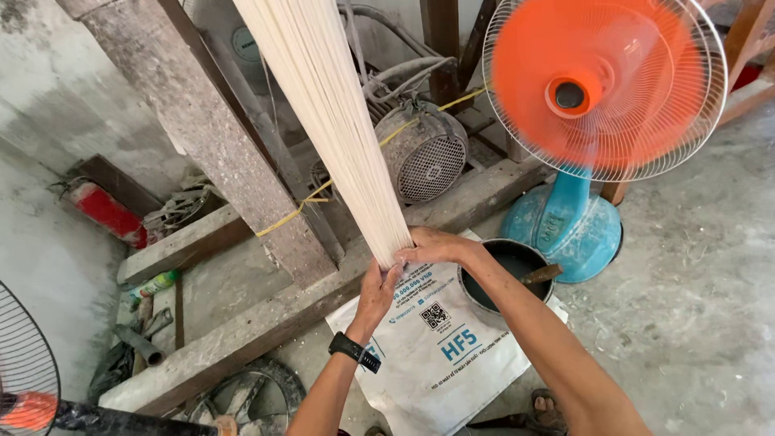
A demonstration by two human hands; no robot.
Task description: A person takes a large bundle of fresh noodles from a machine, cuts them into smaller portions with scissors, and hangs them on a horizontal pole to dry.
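Two hands, left (378, 292) and right (432, 245), clamp the bottom of a hanging noodle sheaf (339, 121) above a white sack (452, 355), where a hard tug could snap strands.

Soft even daylight (fan blades (601, 81) motion-blurred).

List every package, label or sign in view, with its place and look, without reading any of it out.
White woven sack: flat on the floor under both hands, blue print and a small black square code.
Label on the fan base: dark lettering on the blue stand, right of the dark bowl.
Round grey plate: on the machine at top, too blurred to describe.
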